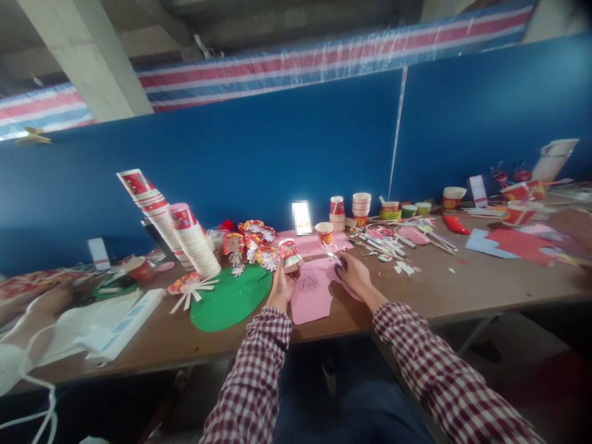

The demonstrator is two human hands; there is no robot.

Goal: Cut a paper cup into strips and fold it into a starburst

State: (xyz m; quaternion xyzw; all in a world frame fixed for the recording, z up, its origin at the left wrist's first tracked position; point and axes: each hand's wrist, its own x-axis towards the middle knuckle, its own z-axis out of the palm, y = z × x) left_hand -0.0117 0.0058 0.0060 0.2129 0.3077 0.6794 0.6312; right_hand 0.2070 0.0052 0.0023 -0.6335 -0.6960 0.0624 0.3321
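My left hand [283,285] is closed round a red and white paper cup [290,254], tilted above the table. In my right hand [355,276] are scissors [333,254] with dark handles, their blades pointing up and left toward the cup. Beneath and between my hands lies a pink paper sheet [311,302] with dark drawn lines on it. A green oval sheet [231,302] is on the left, beside my left wrist. Just beyond the scissors stands another red and yellow paper cup [324,233].
Tall leaning cup stacks [197,240] and cut paper figures [253,243] stand at the left. Paper strips [386,243] and red paper [522,243] lie rightward. A white power strip [124,327] is near a person's hand at far left; another hand is at far right.
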